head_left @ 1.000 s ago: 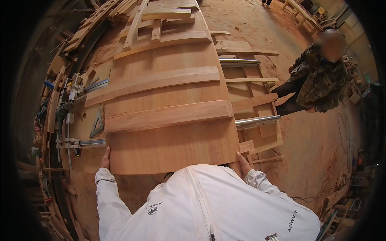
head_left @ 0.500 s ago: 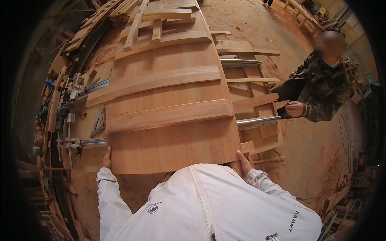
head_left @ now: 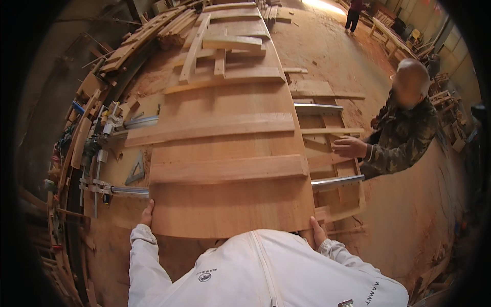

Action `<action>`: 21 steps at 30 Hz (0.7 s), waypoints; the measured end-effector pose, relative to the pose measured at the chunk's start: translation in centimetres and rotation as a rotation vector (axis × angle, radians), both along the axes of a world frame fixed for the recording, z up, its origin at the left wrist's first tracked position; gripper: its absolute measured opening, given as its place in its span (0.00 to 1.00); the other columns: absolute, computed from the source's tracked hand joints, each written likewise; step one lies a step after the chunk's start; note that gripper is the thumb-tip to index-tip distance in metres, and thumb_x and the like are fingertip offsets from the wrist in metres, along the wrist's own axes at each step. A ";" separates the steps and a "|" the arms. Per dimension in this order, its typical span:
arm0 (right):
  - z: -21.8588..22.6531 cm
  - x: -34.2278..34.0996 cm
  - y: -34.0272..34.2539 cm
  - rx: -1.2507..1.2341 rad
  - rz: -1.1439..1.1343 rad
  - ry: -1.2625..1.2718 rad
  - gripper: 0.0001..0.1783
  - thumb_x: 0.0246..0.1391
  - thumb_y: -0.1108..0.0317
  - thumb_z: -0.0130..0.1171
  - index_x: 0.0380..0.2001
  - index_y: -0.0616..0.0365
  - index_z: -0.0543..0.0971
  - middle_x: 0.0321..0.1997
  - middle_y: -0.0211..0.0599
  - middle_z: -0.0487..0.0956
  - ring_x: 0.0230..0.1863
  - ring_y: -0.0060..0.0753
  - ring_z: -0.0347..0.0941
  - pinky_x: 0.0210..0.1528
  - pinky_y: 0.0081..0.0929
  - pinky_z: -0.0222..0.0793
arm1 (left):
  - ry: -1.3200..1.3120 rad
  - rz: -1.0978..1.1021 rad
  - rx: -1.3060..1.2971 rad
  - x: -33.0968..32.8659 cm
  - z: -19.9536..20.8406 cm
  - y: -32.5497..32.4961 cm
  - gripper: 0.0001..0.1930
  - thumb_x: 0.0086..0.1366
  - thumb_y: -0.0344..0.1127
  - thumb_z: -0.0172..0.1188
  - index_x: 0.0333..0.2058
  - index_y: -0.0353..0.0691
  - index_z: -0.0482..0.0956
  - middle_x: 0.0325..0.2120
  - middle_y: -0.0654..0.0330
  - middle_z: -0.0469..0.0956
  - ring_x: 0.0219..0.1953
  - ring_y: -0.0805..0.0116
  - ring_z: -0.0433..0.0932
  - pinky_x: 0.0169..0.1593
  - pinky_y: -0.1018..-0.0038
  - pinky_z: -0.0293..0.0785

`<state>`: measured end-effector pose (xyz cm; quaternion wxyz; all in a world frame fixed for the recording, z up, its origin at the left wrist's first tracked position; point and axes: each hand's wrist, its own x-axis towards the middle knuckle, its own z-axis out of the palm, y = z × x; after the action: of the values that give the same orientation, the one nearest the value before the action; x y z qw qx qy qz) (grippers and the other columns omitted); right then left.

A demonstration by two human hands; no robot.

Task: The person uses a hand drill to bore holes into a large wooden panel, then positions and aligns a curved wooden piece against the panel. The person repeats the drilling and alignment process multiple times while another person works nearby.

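Note:
A wide wooden panel [head_left: 230,207] stretches away in front of me, its near edge close to my white jacket. My left hand [head_left: 147,212] grips the panel's left edge near its corner, thumb on the side. On the opposite edge, my right hand [head_left: 318,231] holds the near right corner, thumb up. The fingers of both hands are largely hidden below the panel. Across its top lie a near wooden batten [head_left: 230,170] and a farther batten [head_left: 215,128]. Several shorter wood pieces, among them a pale curved piece [head_left: 232,43], are heaped toward the far end.
Metal clamp bars [head_left: 337,181] show on both sides beneath the panel. To the left lies a triangular square [head_left: 135,170]. A co-worker [head_left: 401,138] stands at the right, one hand over a wooden frame [head_left: 353,197]. Another person [head_left: 354,18] is far back; stacked timber [head_left: 135,46] lies far left.
The whole view has shifted, so the panel and my hands sit lower and farther right. The co-worker's hand has moved left over the wooden frame. My grip looks unchanged.

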<state>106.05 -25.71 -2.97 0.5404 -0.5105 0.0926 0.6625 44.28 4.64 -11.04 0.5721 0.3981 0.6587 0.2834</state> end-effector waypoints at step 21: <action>-4.6 1.5 -1.5 -0.055 0.205 -0.575 0.43 0.66 0.35 0.53 0.57 0.71 0.78 0.56 0.50 0.83 0.53 0.42 0.82 0.56 0.35 0.77 | 1.039 0.083 0.318 6.2 4.4 -3.2 0.37 0.74 0.64 0.48 0.33 0.29 0.85 0.33 0.35 0.83 0.40 0.33 0.82 0.44 0.47 0.75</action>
<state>107.60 -27.17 -7.60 0.4607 -0.6982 -0.0981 0.5391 50.46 1.47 -6.64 0.0923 0.5410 0.8189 0.1679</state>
